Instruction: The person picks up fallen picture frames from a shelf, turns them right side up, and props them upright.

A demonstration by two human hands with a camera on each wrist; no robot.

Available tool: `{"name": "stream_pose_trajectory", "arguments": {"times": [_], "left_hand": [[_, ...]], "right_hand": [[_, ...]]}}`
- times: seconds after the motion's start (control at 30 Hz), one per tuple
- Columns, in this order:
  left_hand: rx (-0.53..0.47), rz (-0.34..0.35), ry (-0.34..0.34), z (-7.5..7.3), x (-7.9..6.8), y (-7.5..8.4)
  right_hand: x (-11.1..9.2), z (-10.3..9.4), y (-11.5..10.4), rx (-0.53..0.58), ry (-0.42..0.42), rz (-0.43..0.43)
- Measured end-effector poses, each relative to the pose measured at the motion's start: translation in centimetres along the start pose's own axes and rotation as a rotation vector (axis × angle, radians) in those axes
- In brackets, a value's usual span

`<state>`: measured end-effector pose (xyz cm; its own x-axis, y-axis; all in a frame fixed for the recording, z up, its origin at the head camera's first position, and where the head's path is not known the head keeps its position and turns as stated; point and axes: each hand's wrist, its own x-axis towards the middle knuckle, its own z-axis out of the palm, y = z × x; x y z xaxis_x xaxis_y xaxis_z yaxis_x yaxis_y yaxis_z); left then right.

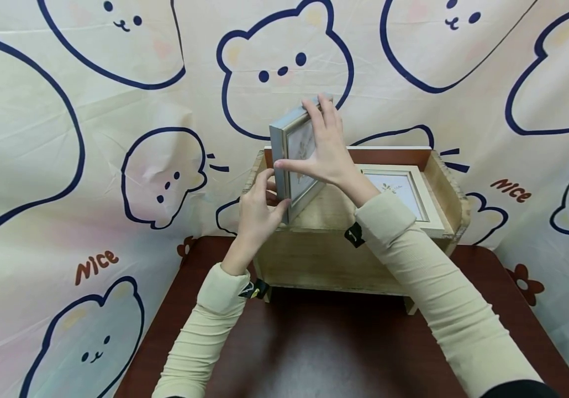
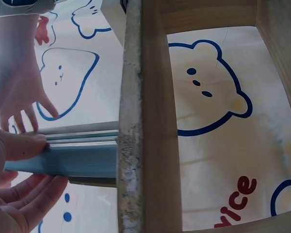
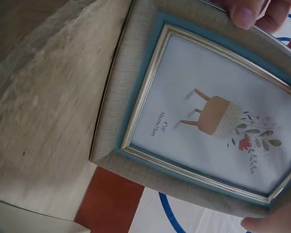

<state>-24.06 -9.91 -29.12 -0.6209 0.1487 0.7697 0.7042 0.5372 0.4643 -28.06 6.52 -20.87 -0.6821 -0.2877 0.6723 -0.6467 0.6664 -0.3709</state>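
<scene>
A picture frame (image 1: pixel 304 145) with a blue outer side stands upright on its edge on the top of a wooden stand (image 1: pixel 324 260), at the left end. My left hand (image 1: pixel 259 213) pinches its lower left edge, thumb in front and fingers behind; in the left wrist view the thumb (image 2: pixel 26 144) lies on the blue side. My right hand (image 1: pixel 331 146) spans the front, fingertips over the top edge and thumb at the left edge. In the right wrist view the framed print (image 3: pixel 208 116) shows a potted plant and "10cmx15cm".
A second, cream picture frame (image 1: pixel 431 207) lies face up at the right end of the stand, beside its raised side panel (image 1: pixel 451 188). The stand rests on a dark reddish-brown table (image 1: pixel 314 354). A cartoon-printed cloth (image 1: pixel 284 33) hangs behind and at both sides.
</scene>
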Motion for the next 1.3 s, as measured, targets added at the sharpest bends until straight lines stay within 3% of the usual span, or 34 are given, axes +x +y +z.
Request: {"name": "stream_pose_trajectory", "arguments": {"times": [0.17,0.33,0.43,0.57,0.7,0.87,1.0,1.17,1.3], "left_hand": [[-0.186,0.052,0.026,0.3,-0.3,-0.9],[-0.306,0.096,0.01,0.1,-0.3,-1.2],[-0.358,0.052,-0.064,-0.7,0.1,-0.1],[-0.406,-0.069,-0.192,-1.6,0.7,1.2],[-0.431,-0.095,-0.251,-0.9,0.8,0.7],[-0.422,-0.04,-0.217,1.0,0.8,-1.0],[-0.394,-0.024,-0.219,1.4,0.7,-1.1],[-0.386,-0.1,-0.244,1.3,1.2,-1.1],[-0.302,-0.176,-0.283,1.2,2.1,-1.1]], "right_hand": [[0.1,0.0,0.1,-0.006,0.016,-0.024],[0.5,-0.9,0.5,0.056,-0.062,-0.041],[0.9,-1.7,0.9,0.105,-0.144,-0.053],[1.4,-2.7,1.3,0.158,-0.247,-0.079],[1.7,-3.4,1.9,0.202,-0.302,-0.095],[2.1,-4.0,2.6,0.302,-0.35,-0.105],[2.1,-4.4,2.7,0.346,-0.377,-0.116],[1.9,-4.4,2.7,0.362,-0.366,-0.144],[1.8,-4.0,2.8,0.356,-0.345,-0.163]]}}
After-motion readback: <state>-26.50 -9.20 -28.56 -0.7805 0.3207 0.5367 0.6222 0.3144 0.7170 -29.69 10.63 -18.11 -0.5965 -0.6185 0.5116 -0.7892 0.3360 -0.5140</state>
